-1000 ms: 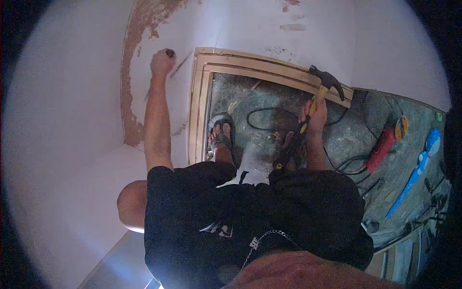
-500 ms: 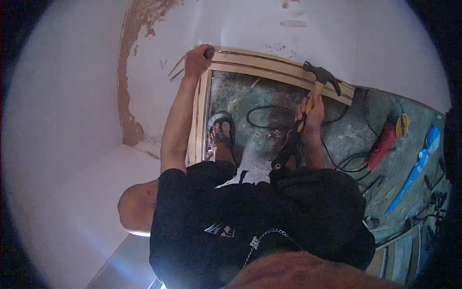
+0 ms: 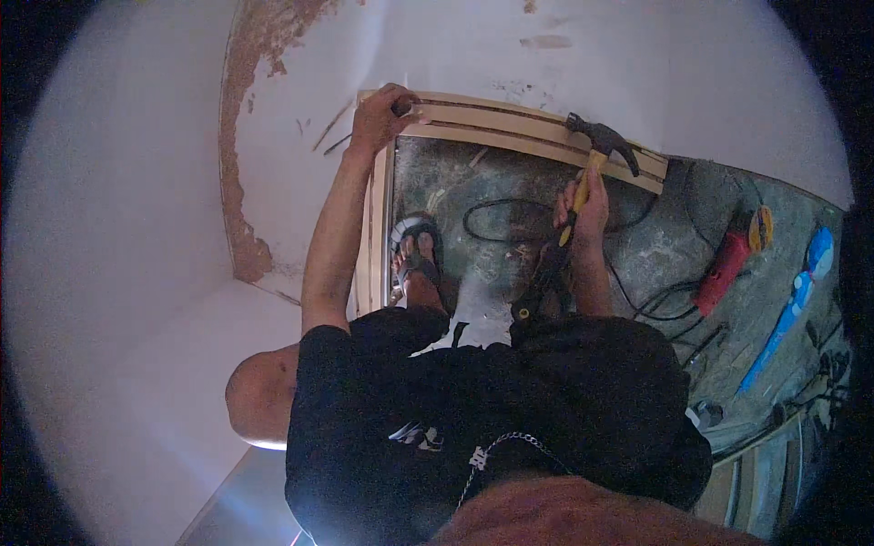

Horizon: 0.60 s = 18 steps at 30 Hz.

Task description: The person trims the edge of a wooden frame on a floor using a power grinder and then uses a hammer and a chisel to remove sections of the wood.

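In my right hand [image 3: 590, 207] is a claw hammer [image 3: 583, 196] with a dark head and a yellow-and-black handle. Its head overlaps the right part of a light wooden frame [image 3: 496, 114] with dark grooves, which lies against the white wall; whether they touch I cannot tell. My left hand [image 3: 382, 118] rests at the frame's far left corner, fingers curled and thumb toward the rail. What those fingers pinch, if anything, is too small to make out. The frame's left side runs back toward me under my left forearm.
A red angle grinder [image 3: 724, 273] with a yellow disc lies on the dusty floor at right, its black cable [image 3: 482, 235] looping inside the frame. Farther right is a long blue object [image 3: 790, 305]. My sandalled foot [image 3: 419, 259] stands inside the frame's left corner.
My left hand's fingers have loosened from a fist into a curl with a gap, thumb reaching right. The hammer has shifted slightly left, still in my right hand.
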{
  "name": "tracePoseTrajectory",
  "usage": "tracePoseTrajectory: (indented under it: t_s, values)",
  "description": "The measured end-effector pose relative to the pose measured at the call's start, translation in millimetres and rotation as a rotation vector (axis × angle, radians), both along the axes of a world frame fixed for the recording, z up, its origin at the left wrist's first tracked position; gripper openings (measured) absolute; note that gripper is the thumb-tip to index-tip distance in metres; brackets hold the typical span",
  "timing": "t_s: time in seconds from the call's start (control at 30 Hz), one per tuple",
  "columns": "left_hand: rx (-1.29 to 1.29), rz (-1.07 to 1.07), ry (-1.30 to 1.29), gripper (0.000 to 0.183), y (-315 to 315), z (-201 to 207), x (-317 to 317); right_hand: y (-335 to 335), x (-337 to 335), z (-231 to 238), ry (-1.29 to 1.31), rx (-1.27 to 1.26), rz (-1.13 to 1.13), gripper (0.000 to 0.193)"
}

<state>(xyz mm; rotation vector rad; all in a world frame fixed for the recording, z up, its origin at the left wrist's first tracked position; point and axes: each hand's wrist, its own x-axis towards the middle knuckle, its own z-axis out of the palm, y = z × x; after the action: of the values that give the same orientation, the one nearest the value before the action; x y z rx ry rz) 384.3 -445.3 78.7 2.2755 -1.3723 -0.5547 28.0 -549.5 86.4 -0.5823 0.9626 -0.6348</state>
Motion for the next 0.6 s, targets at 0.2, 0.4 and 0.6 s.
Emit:
tracePoseTrajectory:
  t_s: [0.2, 0.4, 0.6]
  values:
    - [0.016, -0.13, -0.072, 0.025, -12, -5, 6, -3, -6, -7, -0.041, -0.006, 0.014, 0.032]
    - [0.084, -0.204, 0.267, 0.032, -19, 15, -9, 3, 3, 3, -0.009, -0.007, 0.031, 0.032]
    - [0.195, -0.516, 0.105, 0.029, -36, 88, -97, -6, -3, -1, -0.024, -0.065, 0.04, 0.031]
